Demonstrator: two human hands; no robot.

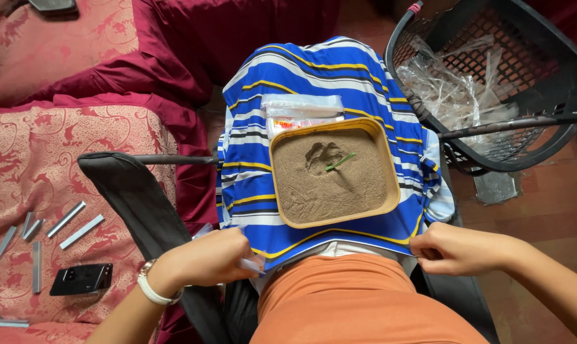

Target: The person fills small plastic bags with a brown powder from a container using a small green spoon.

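A: What is being shown, from near to far?

B: A lap in orange cloth is being viewed from above. A blue, white and yellow striped cloth (pixel 301 83) is being spread over the lap and a black chair frame. A shallow tan tray (pixel 390 191) is resting on the striped cloth, filled with brown powder (pixel 330 181); a thin green stick (pixel 341 162) is lying in the powder, right of a pressed dent.

A: What is being done by the hands?

B: The near edge of the striped cloth is being held at both corners. The left hand (pixel 205 258) is being kept curled nearly closed at the near-left corner, with a small clear packet (pixel 250 265) pinched in its fingers. The right hand (pixel 457 250) is being kept closed in a pinch on the near-right corner.

A: How is this step judged to be done well?

B: The cloth is probably best pulled evenly from both corners, slowly, so that the tray is being kept level and no powder is being spilled.

A: What else is being seen?

B: A clear plastic bag (pixel 301 109) is lying just beyond the tray. On the far right a black mesh basket (pixel 556 76) holding crumpled clear plastic is being shown. On the left, grey metal strips (pixel 72 226) and a black phone (pixel 81 279) are lying on a red patterned cushion (pixel 59 165).
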